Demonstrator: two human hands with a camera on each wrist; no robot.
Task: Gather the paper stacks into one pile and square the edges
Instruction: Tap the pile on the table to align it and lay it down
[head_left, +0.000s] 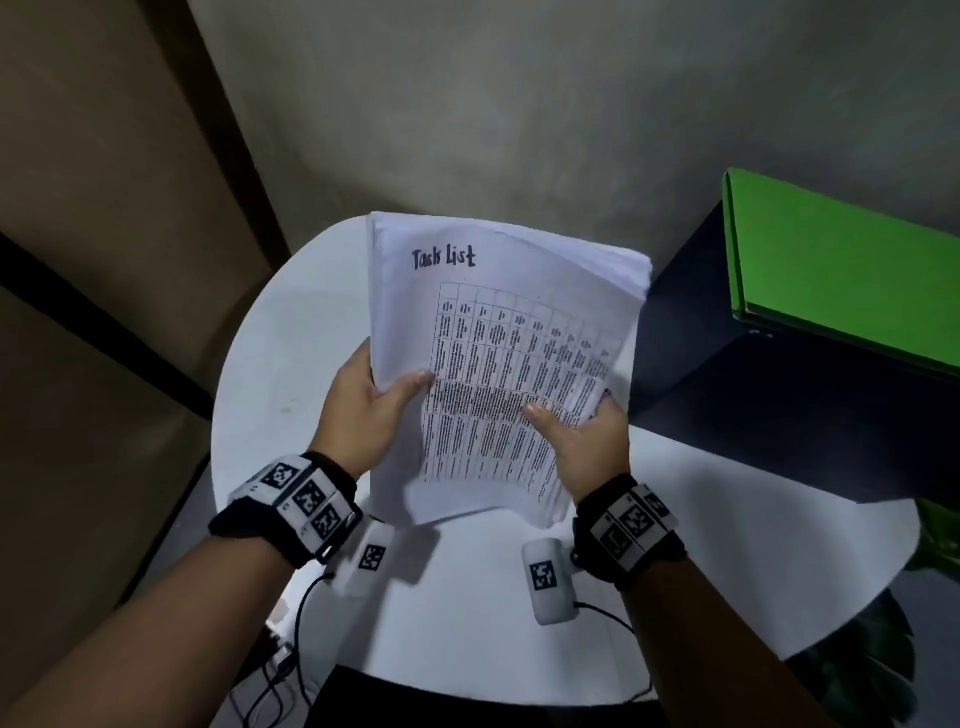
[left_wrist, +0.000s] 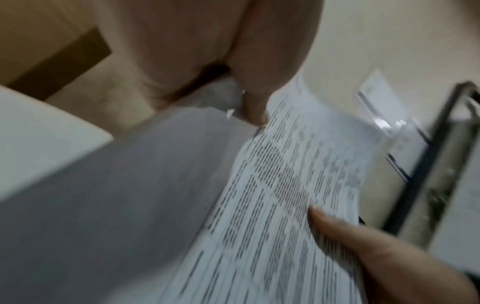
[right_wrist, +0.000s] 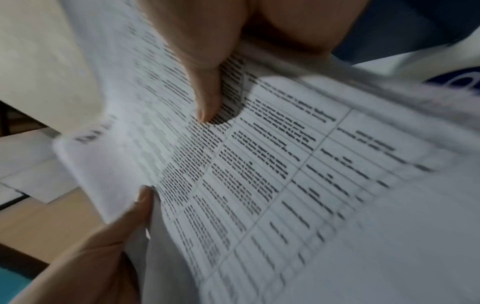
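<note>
One thick stack of white paper (head_left: 498, 332) is held tilted above the round white table (head_left: 291, 364). Its top sheet reads "Task List" over a printed grid. My left hand (head_left: 384, 387) grips the stack's left edge, thumb on the top sheet and fingers hidden behind. My right hand (head_left: 571, 415) grips the right edge the same way. The far right corner fans out unevenly, and the lower edge hangs just above the table. In the left wrist view the paper (left_wrist: 272, 205) is blurred under my left hand (left_wrist: 255, 107). In the right wrist view my right hand (right_wrist: 205, 102) presses the paper (right_wrist: 285, 185).
A black cabinet (head_left: 727, 389) stands against the table's right side with a green folder (head_left: 831, 270) on top. Green leaves (head_left: 935, 540) show at the lower right. Cables (head_left: 291, 649) hang below the table's near edge. A wall rises behind the table.
</note>
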